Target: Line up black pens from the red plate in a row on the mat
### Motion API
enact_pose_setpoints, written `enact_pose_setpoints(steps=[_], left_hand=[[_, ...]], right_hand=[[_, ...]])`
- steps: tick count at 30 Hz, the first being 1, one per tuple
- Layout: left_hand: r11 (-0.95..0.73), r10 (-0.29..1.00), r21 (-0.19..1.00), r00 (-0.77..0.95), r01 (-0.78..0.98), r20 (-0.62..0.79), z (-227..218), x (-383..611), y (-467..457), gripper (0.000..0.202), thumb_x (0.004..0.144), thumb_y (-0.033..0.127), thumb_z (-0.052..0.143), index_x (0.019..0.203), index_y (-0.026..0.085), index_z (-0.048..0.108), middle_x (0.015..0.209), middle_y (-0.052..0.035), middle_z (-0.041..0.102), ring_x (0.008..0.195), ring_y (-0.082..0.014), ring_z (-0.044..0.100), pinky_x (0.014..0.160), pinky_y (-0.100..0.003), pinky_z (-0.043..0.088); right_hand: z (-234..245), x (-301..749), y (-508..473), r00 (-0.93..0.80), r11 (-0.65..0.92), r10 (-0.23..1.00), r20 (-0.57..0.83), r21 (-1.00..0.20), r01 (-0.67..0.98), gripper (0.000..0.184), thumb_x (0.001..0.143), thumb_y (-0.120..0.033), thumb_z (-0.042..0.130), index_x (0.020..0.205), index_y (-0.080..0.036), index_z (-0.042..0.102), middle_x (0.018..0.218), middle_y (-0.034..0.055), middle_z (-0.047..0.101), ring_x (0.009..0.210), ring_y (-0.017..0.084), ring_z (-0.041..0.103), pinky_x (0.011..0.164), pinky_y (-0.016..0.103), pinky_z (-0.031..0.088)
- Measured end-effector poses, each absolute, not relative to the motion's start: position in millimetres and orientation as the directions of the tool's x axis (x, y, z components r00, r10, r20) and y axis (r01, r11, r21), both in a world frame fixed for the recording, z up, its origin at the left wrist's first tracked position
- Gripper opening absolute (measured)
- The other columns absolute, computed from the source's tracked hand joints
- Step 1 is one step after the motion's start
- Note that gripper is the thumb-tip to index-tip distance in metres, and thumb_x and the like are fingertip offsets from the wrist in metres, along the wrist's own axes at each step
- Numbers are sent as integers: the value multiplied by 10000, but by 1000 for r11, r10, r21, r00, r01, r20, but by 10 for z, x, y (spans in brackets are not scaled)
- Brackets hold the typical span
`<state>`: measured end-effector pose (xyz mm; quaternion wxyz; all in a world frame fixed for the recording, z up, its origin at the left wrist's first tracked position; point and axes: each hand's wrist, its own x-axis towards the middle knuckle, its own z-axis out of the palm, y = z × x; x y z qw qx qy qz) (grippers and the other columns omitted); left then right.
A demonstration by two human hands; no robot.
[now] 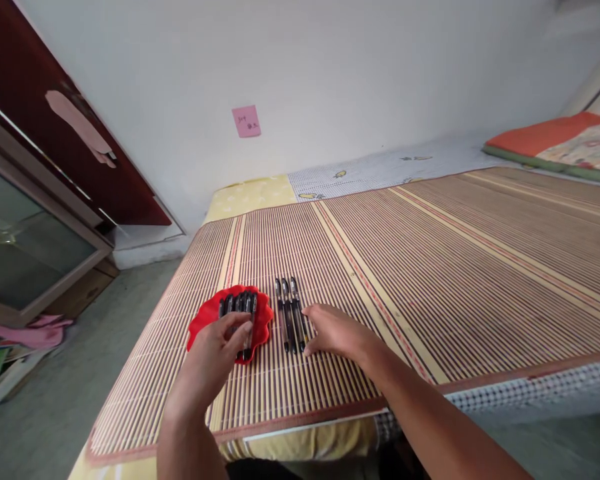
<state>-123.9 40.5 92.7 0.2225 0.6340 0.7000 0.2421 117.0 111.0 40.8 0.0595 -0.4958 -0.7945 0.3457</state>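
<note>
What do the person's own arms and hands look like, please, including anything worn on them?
The left hand and right hand are bare, with no glove, ring or watch to be seen. The left forearm and right forearm are uncovered too; no sleeve shows, and I can make out no markings.

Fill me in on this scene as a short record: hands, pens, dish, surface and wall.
Left hand: the left hand is over the red dish, at its pens; grip unclear
Right hand: the right hand is beside the loose pens, thumb and finger apart
Loose pens: three black-capped pens, side by side, right of the dish
Pens in dish: several dark pens, partly hidden
Surface: striped mat
Wall: pink note
</note>
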Motion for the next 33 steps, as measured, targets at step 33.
enact_pose_setpoints(steps=[33], left_hand=[[142,986,689,-167,711,-30,945,-1292,384,526,914,553,514,1238,173,680,1024,-82,755,858,-247,675,794,-406,511]], right_hand=[[358,939,938,-755,590,656,-3,-622,515,786,915,-664,573,1534,-193,461,1631,130,382,1551,325,221,1262,546,126]])
